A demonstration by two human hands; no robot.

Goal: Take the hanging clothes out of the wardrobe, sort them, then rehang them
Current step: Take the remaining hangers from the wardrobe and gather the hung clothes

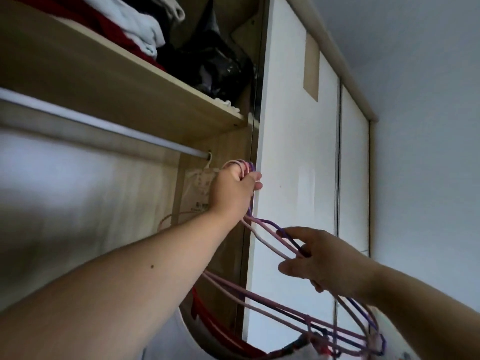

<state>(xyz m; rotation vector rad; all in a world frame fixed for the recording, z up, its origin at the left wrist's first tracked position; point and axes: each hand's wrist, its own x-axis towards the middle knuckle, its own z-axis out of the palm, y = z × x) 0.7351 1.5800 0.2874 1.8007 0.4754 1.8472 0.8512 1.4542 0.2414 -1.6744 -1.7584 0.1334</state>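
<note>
At frame centre, left hand: raised just under the right end of the rail, fingers curled tight round the hooks of a bunch of hangers.
Hangers: thin pink, pale and purple wires, bunched together; hooks up in the left fist, frames sweeping down toward the lower right corner, where they blur.
Right hand: right of centre and lower, thumb and fingers pinching the sloping shoulder wires of the same bunch.
Hands: apart, each clamped on a different part of the hangers.
Rail: pale bar running from the left edge to the wardrobe's side panel, bare along the stretch in view.
Pouch: small light bag on its own hook at the rail's right end, just left of the left fist.
Shelf: wooden board above the rail, upper left.
Folded clothes: white and dark red, stacked on the shelf.
Black bag: beside the stack, to its right.
Door: white panel, right of the opening.
Red hanger: bottom centre, below the bunch.
</note>
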